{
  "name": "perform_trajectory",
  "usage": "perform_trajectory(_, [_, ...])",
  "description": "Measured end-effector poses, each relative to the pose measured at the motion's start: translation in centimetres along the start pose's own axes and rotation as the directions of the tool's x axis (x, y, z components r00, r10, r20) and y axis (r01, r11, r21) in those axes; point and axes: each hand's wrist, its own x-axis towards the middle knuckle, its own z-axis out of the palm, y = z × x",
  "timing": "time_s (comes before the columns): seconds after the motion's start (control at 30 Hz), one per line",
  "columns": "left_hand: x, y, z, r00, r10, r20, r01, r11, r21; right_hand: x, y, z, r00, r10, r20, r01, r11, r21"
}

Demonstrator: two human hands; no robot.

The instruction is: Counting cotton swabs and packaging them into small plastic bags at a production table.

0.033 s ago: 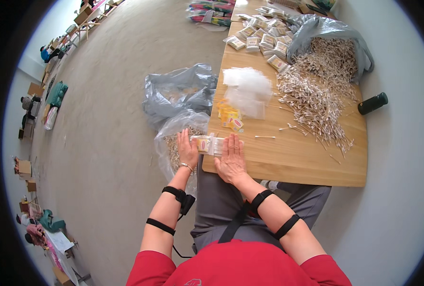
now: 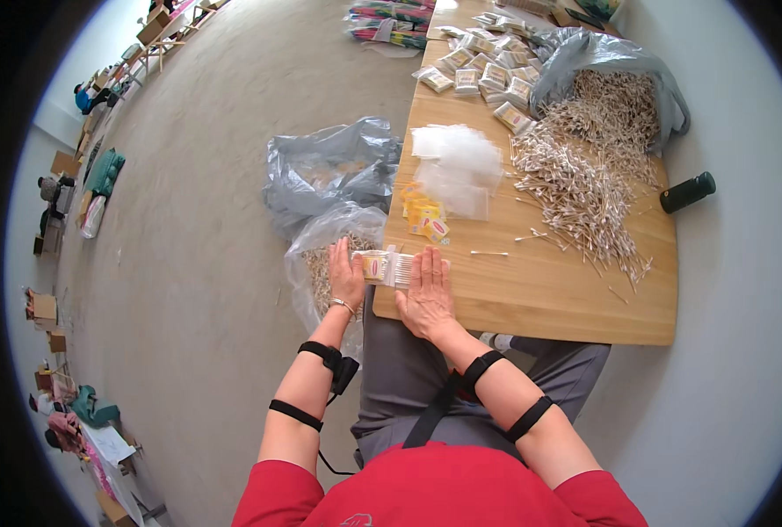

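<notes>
At the table's near left corner, a small clear bag with a yellow label card [image 2: 373, 264] lies between my hands. White cotton swabs [image 2: 403, 270] are lined up at its right end; whether they are inside the bag's mouth I cannot tell. My left hand [image 2: 346, 279] is open, its straight fingers against the bag's left end. Flat over the right end of the swabs rests my right hand [image 2: 427, 294], open, fingers stretched out and hiding part of them. Just beyond are loose yellow cards [image 2: 424, 216] and a stack of empty clear bags [image 2: 461, 162].
Loose cotton swabs [image 2: 584, 189] spill from a grey plastic bag [image 2: 560, 77] on the right. Filled packets [image 2: 488, 70] are piled at the back. A dark green cylinder [image 2: 688, 191] stands by the wall. Left of the table sit open plastic bags [image 2: 329, 171], one holding swabs.
</notes>
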Motion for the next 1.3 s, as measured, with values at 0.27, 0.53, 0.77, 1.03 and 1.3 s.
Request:
perform_trajectory(0.27, [0.8, -1.1, 1.8, 0.832, -0.089, 0.548, 0.546, 0.308, -0.779, 0.6, -1.0, 0.3, 0.999, -0.035, 0.005, 0.034, 0.998, 0.053])
perform_trajectory(0.53, [0.9, 0.3, 0.3, 0.831, -0.129, 0.541, 0.556, 0.171, -0.814, 0.8, -1.5, 0.8, 0.999, -0.052, -0.014, 0.052, 0.998, 0.018])
perform_trajectory(0.77, [0.8, 0.8, 0.3, 0.877, -0.17, 0.45, 0.48, 0.266, -0.836, 1.4, -3.1, 1.3, 0.998, -0.056, -0.039, 0.059, 0.995, 0.078])
perform_trajectory(1.03, [1.3, -0.1, -0.3, 0.833, -0.13, 0.538, 0.553, 0.141, -0.821, 3.4, -1.9, 0.5, 0.947, 0.148, -0.286, 0.061, 0.79, 0.61])
perform_trajectory(1.3, [1.6, 0.1, -0.9, 0.796, 0.047, 0.603, 0.605, -0.047, -0.795, 5.1, -3.2, 0.7, 0.952, 0.179, -0.248, 0.125, 0.511, 0.851])
